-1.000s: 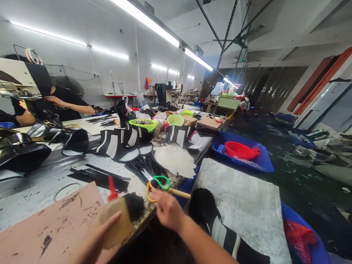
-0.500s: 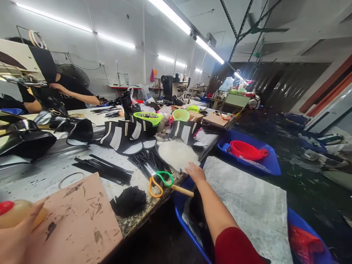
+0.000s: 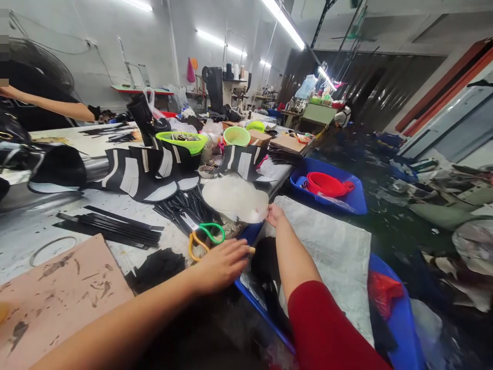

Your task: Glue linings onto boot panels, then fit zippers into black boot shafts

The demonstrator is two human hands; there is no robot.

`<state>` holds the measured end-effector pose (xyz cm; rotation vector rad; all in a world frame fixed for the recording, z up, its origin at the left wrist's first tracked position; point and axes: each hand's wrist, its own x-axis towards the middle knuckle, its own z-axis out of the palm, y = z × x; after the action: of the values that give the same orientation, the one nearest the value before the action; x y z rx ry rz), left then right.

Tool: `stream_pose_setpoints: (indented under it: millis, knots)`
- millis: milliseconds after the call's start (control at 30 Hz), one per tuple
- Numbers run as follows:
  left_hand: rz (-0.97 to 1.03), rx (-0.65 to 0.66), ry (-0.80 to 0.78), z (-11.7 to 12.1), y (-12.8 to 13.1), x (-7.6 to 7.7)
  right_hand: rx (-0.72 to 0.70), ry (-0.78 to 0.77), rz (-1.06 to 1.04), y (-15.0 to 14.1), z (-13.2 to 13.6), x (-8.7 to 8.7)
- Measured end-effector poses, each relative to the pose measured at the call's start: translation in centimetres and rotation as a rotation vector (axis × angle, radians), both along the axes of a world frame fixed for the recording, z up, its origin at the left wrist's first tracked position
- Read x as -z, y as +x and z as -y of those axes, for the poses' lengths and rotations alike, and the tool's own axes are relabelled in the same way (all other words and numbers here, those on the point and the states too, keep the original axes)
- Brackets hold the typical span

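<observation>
Fluorescent lights (image 3: 284,21) run above a cluttered worktable (image 3: 23,231), where pale sheets (image 3: 229,198) lie at its right edge, beside a bunch of black strips (image 3: 181,208). There the right hand (image 3: 274,215) pinches the margin of the sheets between thumb and fingers. The left hand (image 3: 221,264) hangs over the table's rim, fingers extended and unclenched, near the scissors (image 3: 195,226); whether it touches the wooden handle (image 3: 251,250) beneath cannot be told.

Long tube lights (image 3: 284,23) shine over your worktable (image 3: 23,221). The white sheets (image 3: 227,195) look bright, but your floor (image 3: 346,252) is dark. The wavy metal wall (image 3: 400,77) gleams. Your view looks stretched and blurry near the edges.
</observation>
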<state>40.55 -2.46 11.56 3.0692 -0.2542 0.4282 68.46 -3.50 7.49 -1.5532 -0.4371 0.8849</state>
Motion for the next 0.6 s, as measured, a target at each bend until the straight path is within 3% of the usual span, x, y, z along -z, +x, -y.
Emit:
stream_pose_setpoints:
  millis: [67, 200, 300, 433, 600]
  knots:
    - [-0.169, 0.099, -0.057, 2.2, 3.1, 2.1, -0.035, 0.015, -0.083, 0.5, 0.4, -0.6]
    - [-0.245, 0.057, -0.122, 4.9, 7.7, 6.2, -0.092, 0.079, -0.172, 0.9, 1.5, -1.2]
    - [-0.288, 0.047, -0.136, 5.5, 9.6, 7.8, -0.099, 0.103, -0.188, 0.8, 2.5, -0.7]
    - [-0.265, 0.017, -0.124, 5.5, 9.8, 7.3, -0.079, 0.104, -0.166, 0.2, 4.0, 0.7]
    - [-0.114, -0.055, -0.134, 5.2, 7.1, 3.2, -0.043, 0.167, -0.024, -1.2, 4.9, 1.7]
